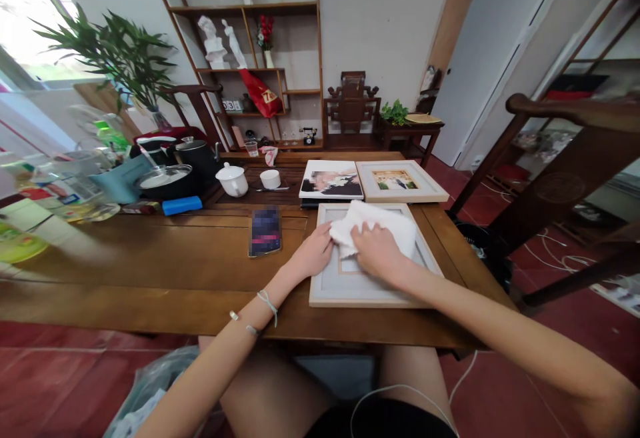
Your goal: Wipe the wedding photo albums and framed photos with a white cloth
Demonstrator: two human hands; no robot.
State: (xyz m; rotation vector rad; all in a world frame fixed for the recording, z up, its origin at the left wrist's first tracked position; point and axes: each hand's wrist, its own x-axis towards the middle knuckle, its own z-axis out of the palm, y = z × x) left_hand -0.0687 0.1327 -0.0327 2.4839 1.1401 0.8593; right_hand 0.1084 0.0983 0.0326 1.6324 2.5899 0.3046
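Note:
A light wood picture frame point(376, 302) lies flat on the brown table before me, with a pale mat inside it. On its upper part is a bunched white cloth point(397, 225). My right hand point(377, 251) presses this cloth against the frame's face, its fingers bent into the fabric. At the frame's left side, my left hand point(316, 251) grips the edge, fingertips next to the cloth's left corner. Part of the mat is hidden under the cloth and my right hand.
Behind the frame lie a second framed photo point(395, 180) and a picture panel point(331, 181). A phone point(265, 231) rests to the left. Farther back are a white lidded pot point(232, 179), a small white cup point(271, 179) and a blue box point(181, 205). A wooden chair point(560, 158) stands right.

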